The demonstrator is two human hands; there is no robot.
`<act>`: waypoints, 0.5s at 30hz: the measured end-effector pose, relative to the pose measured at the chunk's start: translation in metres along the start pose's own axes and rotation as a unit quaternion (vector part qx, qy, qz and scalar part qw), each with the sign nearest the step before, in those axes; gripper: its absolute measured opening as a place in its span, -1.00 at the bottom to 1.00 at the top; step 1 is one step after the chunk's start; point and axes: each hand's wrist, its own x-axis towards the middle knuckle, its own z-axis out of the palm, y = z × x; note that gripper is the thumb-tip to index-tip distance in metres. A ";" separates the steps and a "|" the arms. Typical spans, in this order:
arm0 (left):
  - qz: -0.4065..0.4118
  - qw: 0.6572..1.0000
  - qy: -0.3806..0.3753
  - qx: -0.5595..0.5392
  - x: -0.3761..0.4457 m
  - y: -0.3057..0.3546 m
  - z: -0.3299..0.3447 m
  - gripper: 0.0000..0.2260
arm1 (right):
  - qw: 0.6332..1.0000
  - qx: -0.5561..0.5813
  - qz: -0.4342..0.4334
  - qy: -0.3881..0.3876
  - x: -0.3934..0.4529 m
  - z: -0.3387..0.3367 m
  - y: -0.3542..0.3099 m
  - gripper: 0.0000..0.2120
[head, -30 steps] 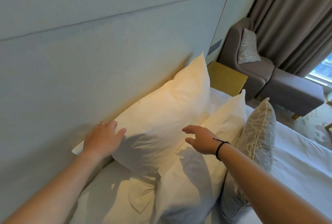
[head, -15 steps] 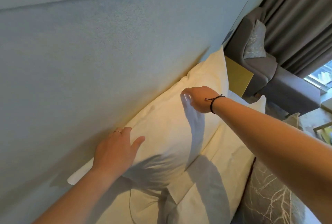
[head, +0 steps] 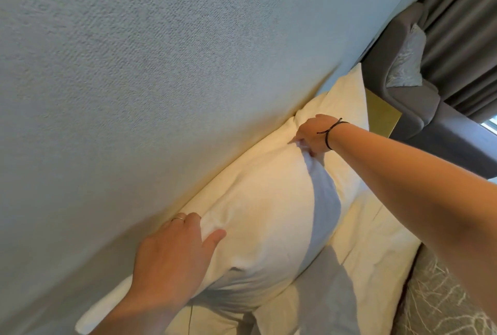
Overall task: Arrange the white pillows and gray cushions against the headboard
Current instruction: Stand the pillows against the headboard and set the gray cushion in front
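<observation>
The left hand (head: 172, 251) lies on the near end of the back white pillow (head: 258, 200), its fingers curled over the top edge where the pillow meets the headboard (head: 161, 65) and the thumb spread across the pillow's face, so it has hold of that edge. A thin ring sits on one finger. The right hand (head: 313, 133) reaches to the far part of the same pillow's top edge, fingers bent down and pinching a fold of the fabric, which puckers under them; a dark cord bracelet (head: 329, 133) circles the wrist.

The back white pillow stands propped against the headboard, its top edge touching the textured blue-gray panel along its length, with one corner poking out below the left forearm. A second white pillow (head: 371, 248) leans against the front of the first, away from the headboard and under the right forearm. Farther still from the headboard, at the lower right edge, a gray cushion (head: 441, 297) with a pale branching pattern rests just beside the second pillow.

Past the far end of the headboard, a yellowish bedside table (head: 382, 116) shows behind the pillow corner. Beyond it stands a gray armchair (head: 419, 108) with a patterned cushion on its seat, and gray curtains (head: 468, 25) hang behind it.
</observation>
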 end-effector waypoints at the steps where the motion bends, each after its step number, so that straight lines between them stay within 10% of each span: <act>1: -0.004 1.000 -0.004 0.002 0.002 0.003 0.001 -0.52 | 1.000 -0.003 0.001 0.009 0.002 0.001 -0.001 -0.83; 15: 0.108 0.990 0.092 -0.017 -0.011 0.036 -0.076 -0.64 | 0.950 0.134 0.072 0.272 -0.055 -0.009 0.061 -0.90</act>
